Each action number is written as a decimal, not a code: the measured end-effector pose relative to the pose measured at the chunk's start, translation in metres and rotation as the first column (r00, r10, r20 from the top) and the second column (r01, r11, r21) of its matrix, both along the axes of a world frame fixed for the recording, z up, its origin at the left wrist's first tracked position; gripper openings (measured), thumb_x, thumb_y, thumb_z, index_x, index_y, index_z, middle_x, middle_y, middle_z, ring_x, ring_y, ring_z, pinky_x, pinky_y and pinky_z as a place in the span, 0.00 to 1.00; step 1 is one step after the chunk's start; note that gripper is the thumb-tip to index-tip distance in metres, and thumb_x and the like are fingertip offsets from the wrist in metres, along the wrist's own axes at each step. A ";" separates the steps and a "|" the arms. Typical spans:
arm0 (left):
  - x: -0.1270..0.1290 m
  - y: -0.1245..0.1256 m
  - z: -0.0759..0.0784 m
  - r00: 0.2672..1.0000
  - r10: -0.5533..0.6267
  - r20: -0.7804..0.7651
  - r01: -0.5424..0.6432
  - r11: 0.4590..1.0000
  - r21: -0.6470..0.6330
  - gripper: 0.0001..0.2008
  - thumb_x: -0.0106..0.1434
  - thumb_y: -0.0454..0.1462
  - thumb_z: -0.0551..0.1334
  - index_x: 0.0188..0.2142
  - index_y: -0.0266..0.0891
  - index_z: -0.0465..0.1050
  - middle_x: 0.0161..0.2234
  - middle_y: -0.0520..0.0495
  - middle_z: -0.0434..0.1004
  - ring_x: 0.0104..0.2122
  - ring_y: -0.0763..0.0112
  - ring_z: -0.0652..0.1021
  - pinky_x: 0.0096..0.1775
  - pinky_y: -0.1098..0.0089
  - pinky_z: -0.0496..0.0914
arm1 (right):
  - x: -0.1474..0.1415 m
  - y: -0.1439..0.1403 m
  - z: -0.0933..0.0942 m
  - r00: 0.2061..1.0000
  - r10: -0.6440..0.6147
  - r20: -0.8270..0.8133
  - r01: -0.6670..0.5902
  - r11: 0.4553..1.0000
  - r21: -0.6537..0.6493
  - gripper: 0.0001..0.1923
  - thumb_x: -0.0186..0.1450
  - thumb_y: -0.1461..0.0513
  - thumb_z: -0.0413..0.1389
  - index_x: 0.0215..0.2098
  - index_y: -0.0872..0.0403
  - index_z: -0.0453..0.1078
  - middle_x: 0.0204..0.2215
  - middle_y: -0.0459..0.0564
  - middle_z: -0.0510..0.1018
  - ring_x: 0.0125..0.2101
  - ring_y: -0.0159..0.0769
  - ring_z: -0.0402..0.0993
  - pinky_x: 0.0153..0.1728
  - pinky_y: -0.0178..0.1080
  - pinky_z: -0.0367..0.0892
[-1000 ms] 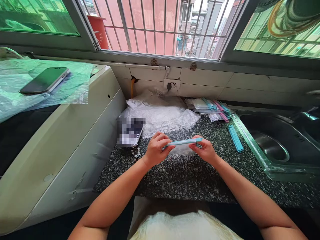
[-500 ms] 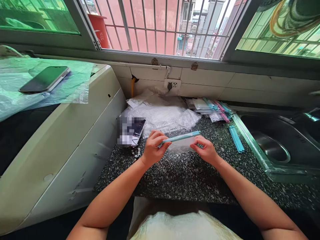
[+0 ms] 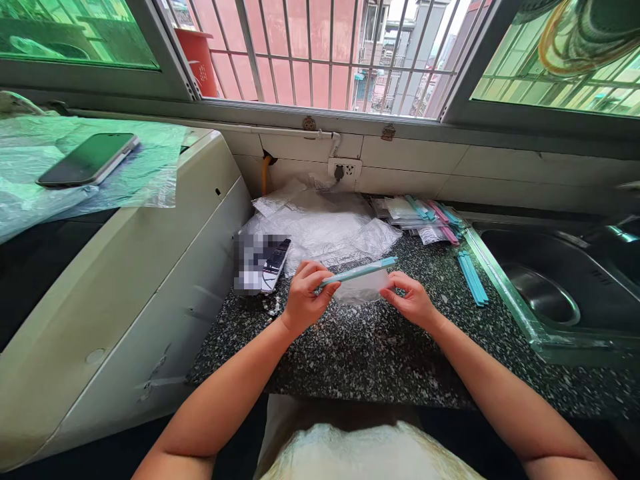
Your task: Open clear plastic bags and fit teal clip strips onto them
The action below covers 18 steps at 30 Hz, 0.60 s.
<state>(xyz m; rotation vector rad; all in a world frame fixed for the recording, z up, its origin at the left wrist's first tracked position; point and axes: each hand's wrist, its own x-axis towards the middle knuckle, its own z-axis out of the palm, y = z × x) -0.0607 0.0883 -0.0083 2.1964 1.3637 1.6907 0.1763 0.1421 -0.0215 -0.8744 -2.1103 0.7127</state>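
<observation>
Over the counter, my left hand (image 3: 309, 300) pinches the left end of light-blue plastic strips (image 3: 360, 271) between thumb and fingers. A small clear plastic bag (image 3: 361, 292) hangs along the strips, its lower part facing me. On the other side, the closed fingers and thumb of my right hand (image 3: 411, 300) grip the bag's right edge, just below the strips' far end. Whether the strips lie inside the bag or behind it, I cannot tell. More light-blue strips (image 3: 473, 280) lie on the counter to the right.
Clear plastic bags (image 3: 325, 223) are heaped against the wall. Beside them sits a stack of packed bags (image 3: 420, 215) with blue and pink strips. A phone (image 3: 277, 261) lies at the left, another phone (image 3: 90, 160) on a plastic-covered appliance (image 3: 200, 220). The sink (image 3: 525, 267) is at right.
The strips have shifted slightly to the left, and their right end stands a little higher, apart from my right fingers. Both hands keep nearly the same place.
</observation>
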 end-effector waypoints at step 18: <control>-0.003 0.001 -0.001 0.999 0.016 0.042 -0.017 1.000 0.025 0.06 0.61 0.37 0.60 0.29 0.38 0.71 0.26 0.49 0.69 0.31 0.69 0.68 0.33 0.67 0.65 | 0.002 0.001 -0.001 0.997 -0.021 0.073 0.011 0.991 0.133 0.14 0.64 0.56 0.52 0.23 0.52 0.65 0.24 0.47 0.70 0.28 0.34 0.66 0.30 0.38 0.63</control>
